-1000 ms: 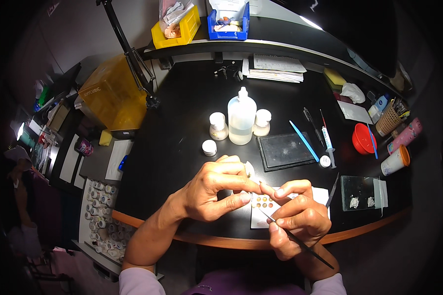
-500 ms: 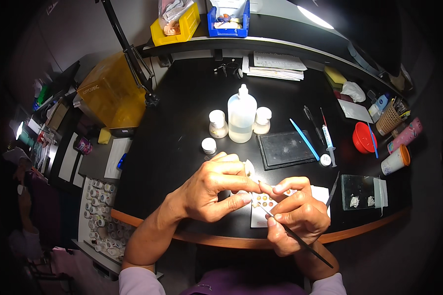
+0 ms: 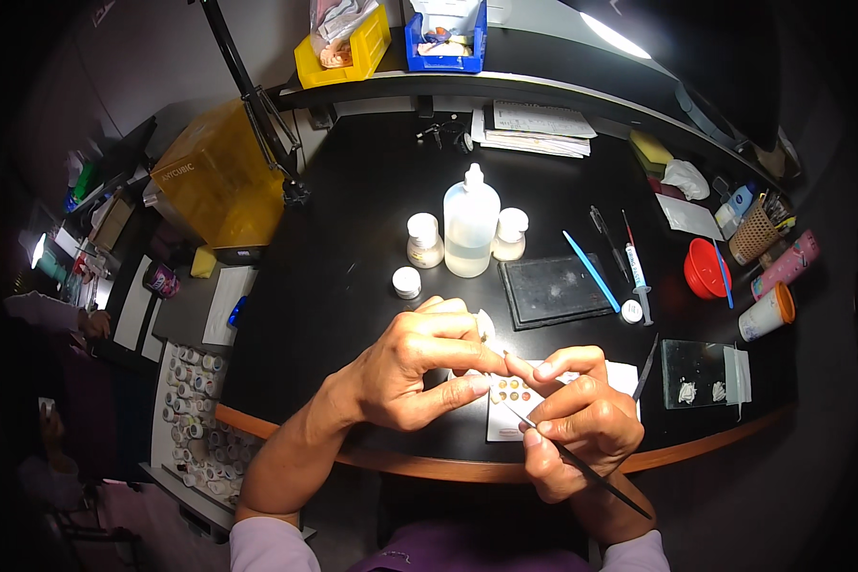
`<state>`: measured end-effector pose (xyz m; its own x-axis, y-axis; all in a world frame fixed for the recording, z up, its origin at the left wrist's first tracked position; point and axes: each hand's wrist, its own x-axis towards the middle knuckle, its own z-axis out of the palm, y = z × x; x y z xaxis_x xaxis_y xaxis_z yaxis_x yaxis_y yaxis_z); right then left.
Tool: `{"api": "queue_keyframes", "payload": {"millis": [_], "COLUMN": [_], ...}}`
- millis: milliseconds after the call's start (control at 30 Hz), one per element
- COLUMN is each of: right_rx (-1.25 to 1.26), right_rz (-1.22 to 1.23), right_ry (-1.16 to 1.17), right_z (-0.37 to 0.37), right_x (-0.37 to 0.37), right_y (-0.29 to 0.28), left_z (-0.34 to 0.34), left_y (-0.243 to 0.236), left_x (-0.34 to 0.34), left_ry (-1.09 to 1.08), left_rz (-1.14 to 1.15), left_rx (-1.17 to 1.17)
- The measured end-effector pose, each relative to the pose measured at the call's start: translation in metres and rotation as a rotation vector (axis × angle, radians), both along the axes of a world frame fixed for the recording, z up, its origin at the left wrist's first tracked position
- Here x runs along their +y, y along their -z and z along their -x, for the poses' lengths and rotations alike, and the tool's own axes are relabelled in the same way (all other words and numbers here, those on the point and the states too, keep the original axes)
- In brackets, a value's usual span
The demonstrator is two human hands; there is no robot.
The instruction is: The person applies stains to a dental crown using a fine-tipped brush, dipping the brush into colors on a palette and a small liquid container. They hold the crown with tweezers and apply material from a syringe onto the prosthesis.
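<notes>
Right hand grip clamped on dark-handled thin tool, tip over white card with coloured dots, near small pale piece. Left hand grip closed on that piece, above card at table front edge; clear bottle stands beyond, between two jars.

Below the clear bottle, the left hand largely hides a pale piece; the right hand covers part of the spotted card. Far left of the bottle, a co-worker's sleeve is dim and blurred; above left, the upper edge crops the jointed arm.
</notes>
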<state>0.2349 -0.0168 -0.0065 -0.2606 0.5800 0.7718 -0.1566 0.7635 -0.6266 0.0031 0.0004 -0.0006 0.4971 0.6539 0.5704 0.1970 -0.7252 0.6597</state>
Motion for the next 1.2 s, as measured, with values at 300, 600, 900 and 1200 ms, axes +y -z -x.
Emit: {"api": "queue_keyframes", "payload": {"millis": [300, 600, 900, 1200], "right_rx": [-0.029, -0.064, 0.004, -0.052], "right_rz": [-0.003, 0.019, 0.015, 0.025], "right_ry": [-0.004, -0.036, -0.009, -0.021], "right_z": [0.0006, -0.0016, 0.0018, 0.0000], "right_x": [0.0024, 0.0010, 0.0023, 0.0020], "right_y": [0.0032, -0.0006, 0.0014, -0.0001], "left_z": [0.0011, 0.0020, 0.0013, 0.0020], "left_y": [-0.0005, 0.0017, 0.0007, 0.0009], "left_x": [-0.0005, 0.0022, 0.0005, 0.0001], "left_ry": [-0.019, -0.020, -0.011, -0.014], "left_rz": [-0.005, -0.036, 0.006, 0.010], "left_rx": [0.038, 0.045, 0.036, 0.048]}}
